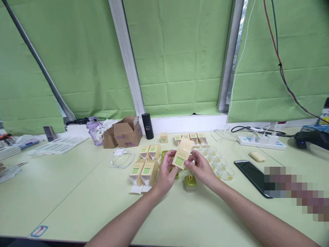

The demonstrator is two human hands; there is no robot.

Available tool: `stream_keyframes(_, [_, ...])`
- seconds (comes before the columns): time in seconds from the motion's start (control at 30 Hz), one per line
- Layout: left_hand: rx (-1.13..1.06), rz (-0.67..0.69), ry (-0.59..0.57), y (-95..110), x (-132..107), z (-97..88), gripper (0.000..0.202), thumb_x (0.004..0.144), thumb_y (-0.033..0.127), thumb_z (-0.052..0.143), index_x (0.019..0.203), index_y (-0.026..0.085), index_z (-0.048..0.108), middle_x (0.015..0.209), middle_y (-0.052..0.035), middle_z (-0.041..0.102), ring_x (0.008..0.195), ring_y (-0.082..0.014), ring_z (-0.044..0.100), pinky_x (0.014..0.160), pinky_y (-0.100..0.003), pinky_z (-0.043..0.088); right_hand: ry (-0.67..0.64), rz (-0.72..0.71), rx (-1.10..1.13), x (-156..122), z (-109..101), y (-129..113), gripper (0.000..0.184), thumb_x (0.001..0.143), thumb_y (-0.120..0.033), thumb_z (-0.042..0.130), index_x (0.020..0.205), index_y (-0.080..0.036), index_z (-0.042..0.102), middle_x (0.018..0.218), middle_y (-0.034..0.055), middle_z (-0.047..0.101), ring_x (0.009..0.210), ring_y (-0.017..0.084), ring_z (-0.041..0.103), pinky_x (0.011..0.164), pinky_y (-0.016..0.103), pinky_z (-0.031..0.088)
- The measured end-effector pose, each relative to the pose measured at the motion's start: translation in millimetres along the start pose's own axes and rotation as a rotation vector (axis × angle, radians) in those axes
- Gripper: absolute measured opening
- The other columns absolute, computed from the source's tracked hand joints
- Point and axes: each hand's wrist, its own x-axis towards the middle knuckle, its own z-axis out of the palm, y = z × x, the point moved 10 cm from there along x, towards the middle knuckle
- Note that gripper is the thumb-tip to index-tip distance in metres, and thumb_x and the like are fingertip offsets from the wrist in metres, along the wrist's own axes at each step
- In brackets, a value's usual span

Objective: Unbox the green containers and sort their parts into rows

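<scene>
**Cream carton (183, 152) gripped in both hands above the counter (89, 206)**

In the head view, four open cartons (148, 168) stand beside our left hand (166, 171), with a back row of cartons (202, 139) beyond the one we hold. A green-lidded jar (190, 182) sits just below our right hand (202, 168); more green lids (176, 175) are partly hidden by our hands and the carton. Clear plastic cups (218, 161) crowd the right side, then a black phone (248, 171). Farther back on the left we see a cardboard box (127, 133) and a black tumbler (147, 126).

The fingers of both hands pinch the carton from opposite sides. Its face with the square green panel is turned towards us; the long axis slants, panel end near and lower left, the other end up and rightward.
</scene>
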Motion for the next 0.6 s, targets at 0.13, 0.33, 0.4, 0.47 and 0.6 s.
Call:
stream_keyframes(0.13, [0.008,0.012,0.007,2.8,0.9,-0.5,0.043,0.087,0.022,0.066,0.128,0.023,0.055,0.129,-0.0110,0.065,0.125,-0.0276,0.064,0.107,-0.041,0.052,-0.011,0.008,-0.008,-0.4,0.8,0.7,0.054,0.086,-0.053,0.076,0.127,-0.021,0.058,0.095,0.0048,0.072,0.093,0.024,0.067,0.080,0.035,0.050])
stream_keyframes(0.33, [0.025,0.018,0.021,0.9,2.5,-3.0,0.048,0.079,0.014,0.061,0.125,0.023,0.057,0.127,-0.0087,0.065,0.123,-0.0256,0.064,0.107,-0.040,0.051,0.002,0.017,0.006,-2.1,1.8,1.8,0.054,0.085,-0.056,0.076,0.123,-0.022,0.059,0.097,0.0058,0.074,0.094,0.025,0.067,0.080,0.035,0.050])
stream_keyframes(0.4, [0.030,0.021,0.021,0.5,2.7,-3.6,0.048,0.078,0.013,0.060,0.125,0.023,0.057,0.127,-0.0087,0.065,0.123,-0.0254,0.064,0.107,-0.039,0.051,0.003,0.021,0.015,-3.0,2.5,2.1,0.054,0.085,-0.056,0.077,0.123,-0.022,0.060,0.097,0.0061,0.075,0.094,0.025,0.067,0.080,0.035,0.050])
stream_keyframes(0.47, [0.031,0.019,0.022,0.0,2.3,-4.1,0.048,0.079,0.013,0.060,0.125,0.023,0.057,0.128,-0.0090,0.065,0.124,-0.0256,0.064,0.107,-0.040,0.051,-0.001,0.023,0.028,-3.7,3.2,2.3,0.054,0.085,-0.056,0.078,0.122,-0.022,0.060,0.097,0.0060,0.075,0.095,0.025,0.068,0.080,0.035,0.050])
stream_keyframes(0.6, [0.033,0.013,0.008,-0.6,0.8,-2.4,0.052,0.081,0.014,0.062,0.132,0.024,0.056,0.135,-0.0098,0.065,0.128,-0.0269,0.063,0.109,-0.041,0.051,0.005,0.050,0.093,-2.4,2.3,7.2,0.059,0.083,-0.062,0.080,0.122,-0.022,0.061,0.091,0.0040,0.074,0.089,0.024,0.068,0.076,0.034,0.050])
